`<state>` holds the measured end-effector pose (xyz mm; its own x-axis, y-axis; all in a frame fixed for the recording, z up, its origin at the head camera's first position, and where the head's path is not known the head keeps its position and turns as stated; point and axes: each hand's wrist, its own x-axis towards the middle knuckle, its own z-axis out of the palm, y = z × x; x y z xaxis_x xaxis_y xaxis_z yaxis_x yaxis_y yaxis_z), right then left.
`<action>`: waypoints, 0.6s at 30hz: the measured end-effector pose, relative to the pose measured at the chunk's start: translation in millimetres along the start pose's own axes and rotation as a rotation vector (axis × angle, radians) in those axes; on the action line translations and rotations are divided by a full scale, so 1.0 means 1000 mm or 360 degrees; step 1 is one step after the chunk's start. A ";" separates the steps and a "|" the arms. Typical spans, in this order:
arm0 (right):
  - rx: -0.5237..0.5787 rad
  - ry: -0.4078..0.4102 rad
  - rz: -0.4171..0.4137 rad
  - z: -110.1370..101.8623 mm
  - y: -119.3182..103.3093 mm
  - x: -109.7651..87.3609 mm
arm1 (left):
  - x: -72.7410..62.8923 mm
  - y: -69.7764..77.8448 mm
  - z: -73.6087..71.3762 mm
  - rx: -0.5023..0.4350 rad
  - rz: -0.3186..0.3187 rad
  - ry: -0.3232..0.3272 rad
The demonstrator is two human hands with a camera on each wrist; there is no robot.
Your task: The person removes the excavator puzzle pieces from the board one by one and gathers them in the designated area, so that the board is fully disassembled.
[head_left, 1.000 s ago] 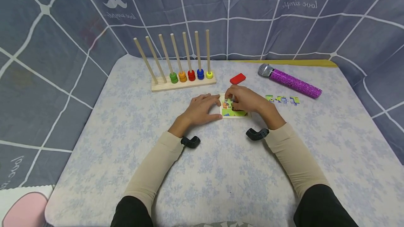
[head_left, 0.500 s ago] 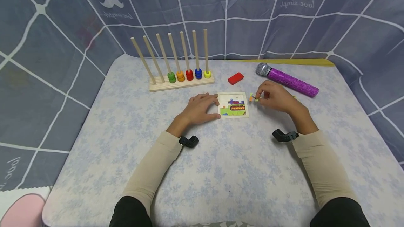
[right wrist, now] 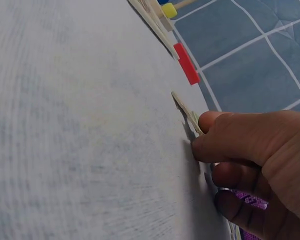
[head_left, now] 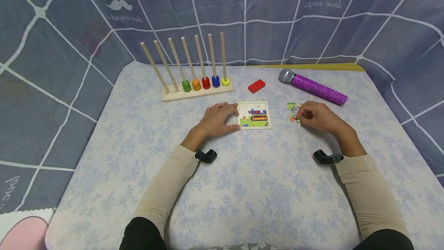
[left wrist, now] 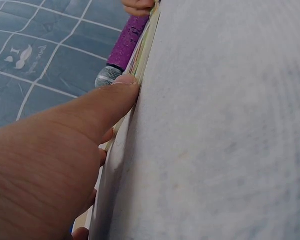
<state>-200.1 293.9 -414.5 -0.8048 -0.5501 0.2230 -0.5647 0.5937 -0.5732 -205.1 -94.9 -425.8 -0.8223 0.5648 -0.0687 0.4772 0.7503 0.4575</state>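
A small wooden puzzle tray (head_left: 247,108) lies mid-table, with picture pieces (head_left: 258,116) along its lower and right parts and bare wood at upper left. My left hand (head_left: 217,120) rests at its left side, thumb and index finger spread against the edge; in the left wrist view the thumb (left wrist: 117,97) lies along the rim. To the right, my right hand (head_left: 320,118) pinches a jigsaw piece (right wrist: 186,111) between thumb and index finger, low over the table. Other loose jigsaw pieces (head_left: 290,106) lie beside it, partly hidden by the fingers.
Behind the tray stands a wooden peg rack (head_left: 197,93) with coloured rings. A red block (head_left: 256,86) lies behind the tray, and a purple glittery microphone (head_left: 319,89) lies behind my right hand. A grey-blue patterned curtain (head_left: 267,7) hangs along the table's back.
My right hand has lifted a jigsaw piece out of the tray and carried it right to the loose pieces. More bare wood shows in the tray. The left hand stays at the tray's edge.
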 end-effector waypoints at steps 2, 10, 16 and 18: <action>0.0025 -0.0005 0.0010 0.001 0.001 -0.001 | -0.001 0.000 0.000 -0.0002 -0.0002 -0.0001; 0.0090 -0.0020 0.0095 0.002 0.000 -0.001 | -0.002 -0.001 0.000 -0.0010 -0.0007 0.0009; 0.0119 -0.0020 0.0145 0.003 0.001 -0.001 | -0.002 -0.001 0.001 -0.0024 0.0001 0.0021; 0.0136 -0.0006 0.0136 0.002 0.000 -0.001 | -0.002 -0.001 0.001 -0.0022 0.0007 0.0025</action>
<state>-198.8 293.4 -416.4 -0.8485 -0.5019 0.1676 -0.4762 0.5863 -0.6554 -203.9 -96.4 -427.5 -0.8252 0.5624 -0.0530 0.4764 0.7432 0.4698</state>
